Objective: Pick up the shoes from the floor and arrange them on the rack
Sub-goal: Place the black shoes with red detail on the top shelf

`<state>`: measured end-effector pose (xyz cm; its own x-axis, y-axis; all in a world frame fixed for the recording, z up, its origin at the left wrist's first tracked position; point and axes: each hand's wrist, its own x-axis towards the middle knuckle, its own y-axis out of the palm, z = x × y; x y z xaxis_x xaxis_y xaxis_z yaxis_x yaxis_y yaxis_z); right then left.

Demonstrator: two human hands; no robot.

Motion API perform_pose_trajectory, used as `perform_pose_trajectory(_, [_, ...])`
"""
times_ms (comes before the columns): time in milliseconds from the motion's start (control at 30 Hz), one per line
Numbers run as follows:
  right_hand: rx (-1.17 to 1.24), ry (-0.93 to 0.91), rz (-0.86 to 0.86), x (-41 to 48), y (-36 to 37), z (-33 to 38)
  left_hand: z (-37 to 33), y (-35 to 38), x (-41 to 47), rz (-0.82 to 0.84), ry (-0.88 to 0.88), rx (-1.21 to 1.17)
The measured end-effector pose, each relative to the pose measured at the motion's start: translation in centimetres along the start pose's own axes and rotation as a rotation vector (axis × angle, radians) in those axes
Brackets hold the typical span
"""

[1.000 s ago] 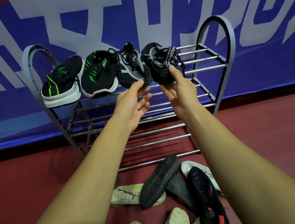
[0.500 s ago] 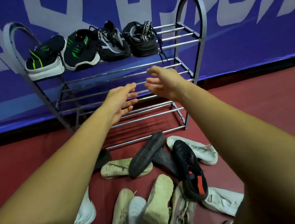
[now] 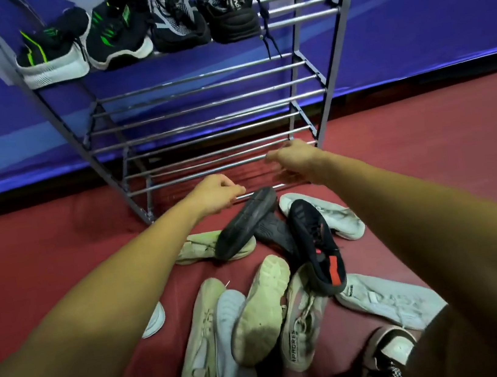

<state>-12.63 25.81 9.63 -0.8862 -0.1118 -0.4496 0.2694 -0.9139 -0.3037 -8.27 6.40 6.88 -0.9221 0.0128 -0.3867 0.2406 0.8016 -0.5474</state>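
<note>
A grey metal shoe rack (image 3: 327,87) stands against the blue wall. Its top shelf carries several dark shoes: two black-and-green sneakers (image 3: 115,31), a black-grey knit shoe (image 3: 176,22) and a black strapped shoe (image 3: 231,15). A heap of shoes lies on the red floor in front. My left hand (image 3: 214,194) hovers with loosely curled fingers just left of an upturned black shoe (image 3: 245,224), holding nothing. My right hand (image 3: 293,161) hangs relaxed and empty above the heap, in front of the lowest rack bars. A black shoe with a red patch (image 3: 317,242) lies below it.
Several white and cream shoes (image 3: 259,311) fill the floor near me, one white shoe (image 3: 324,216) by the rack's right foot. A dark patterned shoe (image 3: 389,357) sits at the bottom right. The rack's middle and lower shelves (image 3: 206,104) hold nothing. Blue banner wall behind.
Both hands have let go of the black shoes on the top shelf and dropped down from the rack to just above the heap on the floor. My view has tilted downward.
</note>
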Motion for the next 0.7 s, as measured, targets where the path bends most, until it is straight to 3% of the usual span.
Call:
perform_pose_trajectory(233, [-0.199, 0.135, 0.055, -0.1, 3.2, -9.1, 5.3, 4.4, -0.1, 0.104, -0.042, 0.226])
perform_pose_trajectory(433, [-0.78, 0.138, 0.155, -1.0, 4.2, -13.2, 7.9, 7.4, -1.2, 0.254, -0.055, 0.444])
perform_pose_trajectory(567, [-0.982, 0.195, 0.137, -1.8, 4.4, -16.5, 9.7, 8.9, -0.9, 0.382, -0.074, 0.555])
perform_pose_trajectory(700, [-1.066, 0.219, 0.109, -0.9, 5.2, -18.2, 10.6, 9.7, 0.0, 0.368, -0.076, 0.565])
